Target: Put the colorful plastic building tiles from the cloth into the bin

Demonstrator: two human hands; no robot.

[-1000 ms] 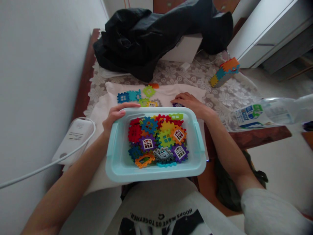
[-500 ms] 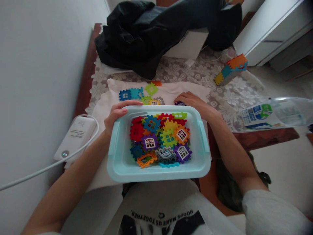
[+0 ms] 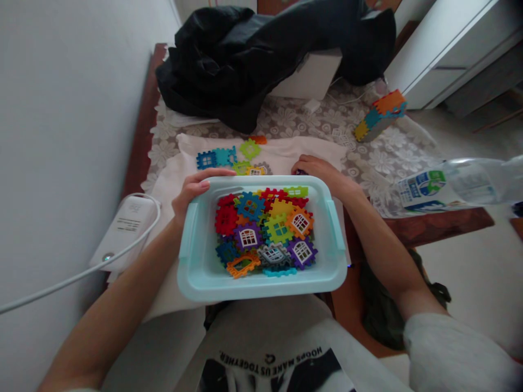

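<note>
My left hand is closed on the far left corner of a light-blue plastic bin, which is tipped toward me at the table's near edge. Inside lie many interlocking plastic building tiles in red, blue, purple, orange, green and yellow, some with white window inserts. Beyond the bin's far rim, my right hand is low over the white cloth, its fingers curled round a dark purple tile that is mostly hidden. Left of it on the cloth are loose tiles: joined blue ones, a lime one and a yellow one.
A power bank with a white cable lies at left by the wall. Black fabric and a white box are at the back. A built tile block stands at right, near a plastic bottle.
My right hand's fingers have closed further over the purple tile, so less of it shows. The view has shifted slightly. My left hand keeps its grip on the bin.
</note>
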